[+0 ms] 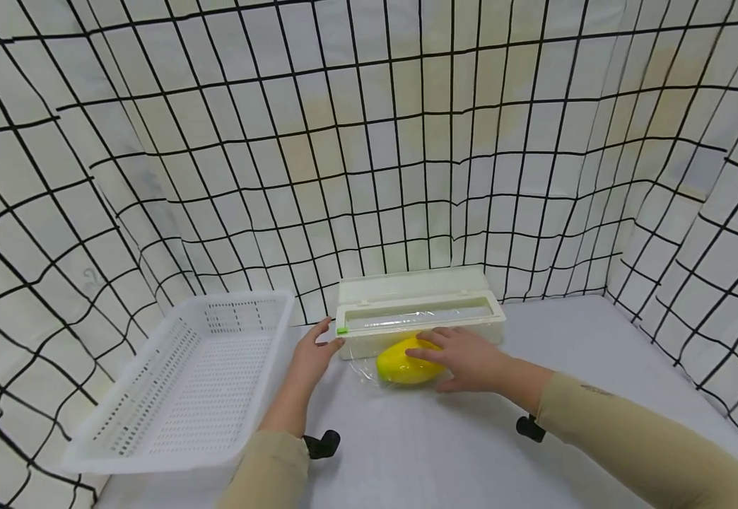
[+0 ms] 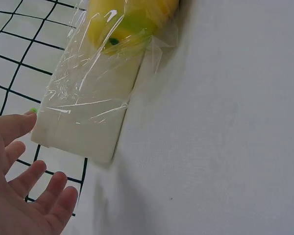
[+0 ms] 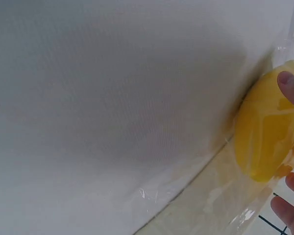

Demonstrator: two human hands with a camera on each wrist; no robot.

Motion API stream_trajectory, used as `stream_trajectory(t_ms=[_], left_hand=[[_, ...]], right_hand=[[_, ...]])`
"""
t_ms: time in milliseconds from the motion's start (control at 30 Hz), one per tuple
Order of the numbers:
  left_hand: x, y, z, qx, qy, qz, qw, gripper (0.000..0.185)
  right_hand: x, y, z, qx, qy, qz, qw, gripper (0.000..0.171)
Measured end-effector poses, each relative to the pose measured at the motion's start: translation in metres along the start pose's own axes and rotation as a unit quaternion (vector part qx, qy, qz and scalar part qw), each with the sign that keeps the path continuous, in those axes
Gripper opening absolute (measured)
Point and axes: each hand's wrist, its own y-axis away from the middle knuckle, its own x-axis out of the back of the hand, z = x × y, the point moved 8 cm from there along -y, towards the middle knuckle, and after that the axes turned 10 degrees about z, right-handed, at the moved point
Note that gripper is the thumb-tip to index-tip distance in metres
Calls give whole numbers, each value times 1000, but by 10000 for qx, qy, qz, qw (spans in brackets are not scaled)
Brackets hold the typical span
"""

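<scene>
Sleeved forearms reach in from the near edge. Beyond them, the yellow mango-like fruit (image 1: 402, 363) lies on the desk (image 1: 471, 452), just in front of the cling-film dispenser (image 1: 418, 316), under a sheet of cling film (image 2: 95, 83) drawn out over it. Right hand (image 1: 464, 357) rests flat on the fruit, fingers straight, gripping nothing. Left hand (image 1: 313, 355) is open, thumb at the dispenser's left end by its green slider (image 1: 341, 330).

Risks, as I judge them: the thin film could cling to itself or tear unevenly, and the round fruit could roll. White perforated basket (image 1: 184, 382) sits at left, well apart.
</scene>
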Motion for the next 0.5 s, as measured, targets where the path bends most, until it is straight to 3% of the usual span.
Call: stream_trajectory(t_ms=[200, 500], left_hand=[[-8, -10, -5, 181, 180, -282, 9993, 66], [-19, -23, -2, 1, 476, -854, 9952, 72]], right_hand=[[-11, -8, -1, -40, -8, -163, 9999, 83], [-23, -19, -5, 109, 629, -272, 9976, 89]])
